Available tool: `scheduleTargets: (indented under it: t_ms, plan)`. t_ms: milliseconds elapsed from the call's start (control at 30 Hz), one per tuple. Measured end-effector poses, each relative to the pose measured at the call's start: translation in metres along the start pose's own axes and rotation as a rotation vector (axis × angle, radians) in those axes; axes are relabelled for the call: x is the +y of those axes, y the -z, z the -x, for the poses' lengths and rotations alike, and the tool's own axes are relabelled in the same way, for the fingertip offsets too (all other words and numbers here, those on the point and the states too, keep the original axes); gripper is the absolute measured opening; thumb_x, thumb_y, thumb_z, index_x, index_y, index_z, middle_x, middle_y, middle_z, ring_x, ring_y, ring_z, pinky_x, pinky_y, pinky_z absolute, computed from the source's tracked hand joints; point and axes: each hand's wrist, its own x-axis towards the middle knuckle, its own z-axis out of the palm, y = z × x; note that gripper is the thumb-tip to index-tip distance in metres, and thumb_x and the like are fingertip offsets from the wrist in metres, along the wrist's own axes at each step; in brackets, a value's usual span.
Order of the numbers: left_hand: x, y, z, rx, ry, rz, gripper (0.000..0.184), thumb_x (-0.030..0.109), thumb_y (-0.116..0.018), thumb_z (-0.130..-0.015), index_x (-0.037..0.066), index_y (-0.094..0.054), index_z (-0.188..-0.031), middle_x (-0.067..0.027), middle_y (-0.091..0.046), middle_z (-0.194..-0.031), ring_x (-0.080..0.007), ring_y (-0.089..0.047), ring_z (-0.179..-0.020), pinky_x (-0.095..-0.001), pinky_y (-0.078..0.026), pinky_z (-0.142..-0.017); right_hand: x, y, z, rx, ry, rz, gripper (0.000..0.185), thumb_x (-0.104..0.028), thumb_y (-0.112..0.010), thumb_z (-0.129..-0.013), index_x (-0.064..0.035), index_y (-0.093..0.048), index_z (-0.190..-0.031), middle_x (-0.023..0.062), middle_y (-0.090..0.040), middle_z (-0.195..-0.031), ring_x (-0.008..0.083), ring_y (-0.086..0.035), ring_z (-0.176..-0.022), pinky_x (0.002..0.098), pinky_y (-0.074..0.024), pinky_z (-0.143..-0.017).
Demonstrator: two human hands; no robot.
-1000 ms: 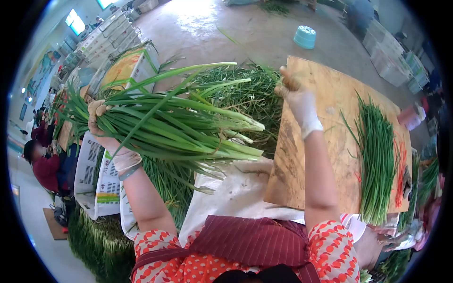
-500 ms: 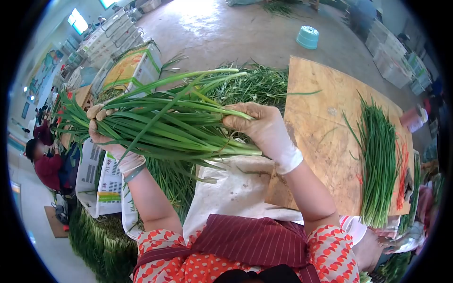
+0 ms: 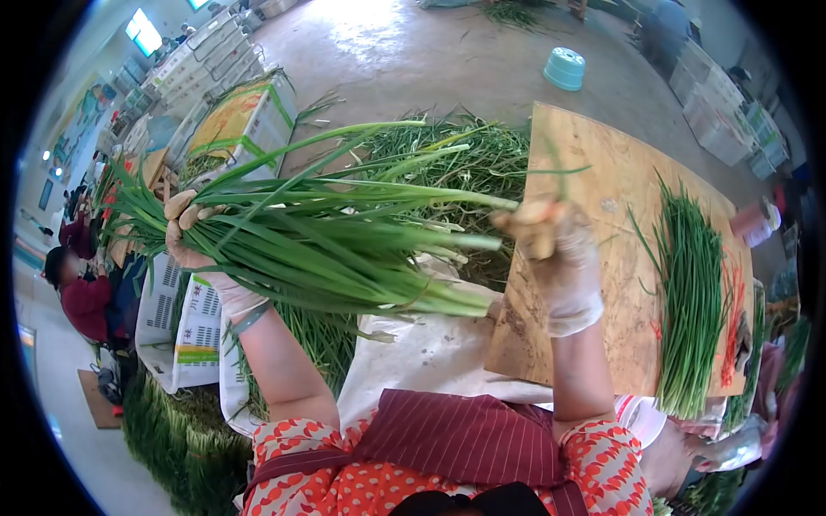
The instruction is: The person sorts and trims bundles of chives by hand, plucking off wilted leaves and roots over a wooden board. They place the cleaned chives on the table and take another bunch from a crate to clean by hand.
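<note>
A loose bunch of garlic chives [image 3: 344,232] is held sideways in front of me, leaves to the left and pale stems to the right. My left hand [image 3: 191,228], in a whitish glove, is closed around the leafy part. At the stem end, my right hand [image 3: 559,258], also gloved, is blurred with its fingers curled. It sits just right of the stem tips, over the edge of the wooden board [image 3: 594,284]. A smeared green strand rises above its fingers; whether it is in the grip is unclear.
Tidy chives [image 3: 691,292] lie on the board beside red ties [image 3: 731,318]. Loose leaves [image 3: 447,163] are heaped beyond the bunch. White crates [image 3: 185,327] and more chives [image 3: 181,447] are at left. A blue tub [image 3: 564,69] is on the floor. A person [image 3: 84,301] is far left.
My right hand has moved right, away from the stems it was touching, and turned upward. The stem ends have spread apart and sunk slightly. My left hand keeps its hold, barely shifting.
</note>
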Motion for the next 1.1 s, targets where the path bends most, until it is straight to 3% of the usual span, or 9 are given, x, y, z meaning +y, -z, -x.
scheduleTargets:
  t_ms: [133, 200, 300, 400, 533, 833, 900, 1033, 1100]
  plan:
    - [-0.004, 0.008, 0.007, -0.041, -0.197, 0.158, 0.01, 0.009, -0.05, -0.083, 0.016, -0.049, -0.089, 0.0047, -0.051, -0.086, -0.0082, -0.053, -0.083, -0.031, -0.043, -0.087, -0.019, 0.065, -0.024, 0.036, 0.185, -0.094, 0.025, -0.023, -0.064, -0.084, 0.0005, -0.065, -0.091, 0.0094, -0.066, -0.08, 0.0189, -0.063, -0.08, 0.0331, -0.0472, -0.084]
    - [-0.009, -0.004, 0.008, -0.019, -0.177, 0.192, 0.01, 0.008, -0.05, -0.082, 0.016, -0.048, -0.088, 0.0055, -0.05, -0.089, -0.0076, -0.053, -0.082, -0.0307, -0.043, -0.086, -0.017, 0.083, -0.041, 0.099, -0.122, 0.929, 0.025, -0.021, -0.06, -0.086, -0.0006, -0.065, -0.1, 0.0117, -0.068, -0.093, 0.0207, -0.063, -0.089, 0.031, -0.0458, -0.086]
    - [0.005, 0.006, 0.007, 0.012, 0.053, 0.114, 0.009, 0.006, -0.05, -0.082, 0.014, -0.048, -0.087, 0.007, -0.048, -0.093, -0.0067, -0.053, -0.082, -0.03, -0.043, -0.085, -0.002, 0.068, -0.052, 0.061, -0.113, 1.368, 0.028, -0.021, -0.059, -0.087, -0.0044, -0.064, -0.109, 0.0114, -0.066, -0.103, 0.022, -0.061, -0.097, 0.0287, -0.0435, -0.089]
    - [-0.012, 0.009, 0.006, -0.024, -0.214, 0.107, 0.012, 0.007, -0.053, -0.082, 0.015, -0.047, -0.087, 0.0081, -0.047, -0.086, -0.0056, -0.052, -0.081, -0.0279, -0.043, -0.085, -0.005, -0.001, -0.056, -0.182, -0.22, 0.917, 0.027, -0.023, -0.059, -0.087, -0.0067, -0.065, -0.108, 0.01, -0.067, -0.101, 0.0206, -0.062, -0.096, 0.0278, -0.0434, -0.087]
    - [-0.015, -0.002, -0.001, 0.011, -0.038, 0.158, 0.013, 0.006, -0.053, -0.082, 0.015, -0.046, -0.089, 0.0082, -0.047, -0.086, -0.0051, -0.052, -0.081, -0.0275, -0.043, -0.086, 0.03, -0.015, -0.066, -0.371, -0.394, 0.563, 0.026, -0.021, -0.063, -0.085, -0.0009, -0.067, -0.1, 0.0078, -0.068, -0.094, 0.0136, -0.062, -0.088, 0.0259, -0.047, -0.081]
    - [-0.01, 0.002, 0.002, 0.018, -0.129, 0.022, 0.017, 0.007, -0.054, -0.081, 0.009, -0.046, -0.096, 0.0044, -0.048, -0.086, -0.0049, -0.054, -0.082, -0.0268, -0.045, -0.086, 0.023, -0.016, -0.053, -0.52, -0.514, 0.64, 0.025, -0.011, -0.066, -0.082, 0.003, -0.065, -0.103, 0.0083, -0.068, -0.09, 0.0119, -0.062, -0.08, 0.0246, -0.0492, -0.076]
    - [-0.016, -0.005, -0.001, -0.004, -0.066, 0.053, 0.016, 0.006, -0.054, -0.08, 0.01, -0.046, -0.094, 0.0049, -0.048, -0.087, -0.0046, -0.054, -0.082, -0.026, -0.044, -0.085, 0.03, -0.015, -0.05, -0.538, -0.394, 0.719, 0.022, -0.011, -0.065, -0.083, 0.0032, -0.066, -0.101, 0.0094, -0.068, -0.088, 0.0117, -0.062, -0.08, 0.0243, -0.0492, -0.075]
    - [-0.024, -0.012, -0.002, -0.03, -0.151, 0.093, 0.013, 0.005, -0.054, -0.078, 0.011, -0.046, -0.086, 0.0056, -0.048, -0.087, -0.0073, -0.054, -0.083, -0.0303, -0.042, -0.084, 0.039, -0.018, -0.047, -0.067, -0.266, 0.326, 0.017, -0.016, -0.058, -0.089, 0.0003, -0.062, -0.095, 0.0098, -0.066, -0.098, 0.0169, -0.063, -0.086, 0.0276, -0.0501, -0.081]
    - [-0.024, -0.014, -0.001, -0.005, -0.169, 0.066, 0.013, 0.006, -0.055, -0.078, 0.011, -0.046, -0.086, 0.0055, -0.047, -0.085, -0.0085, -0.055, -0.082, -0.0316, -0.042, -0.084, 0.044, -0.011, -0.047, -0.004, -0.215, 0.257, 0.018, -0.019, -0.055, -0.09, -0.0017, -0.06, -0.094, 0.0095, -0.064, -0.102, 0.0197, -0.062, -0.092, 0.0299, -0.0492, -0.085]
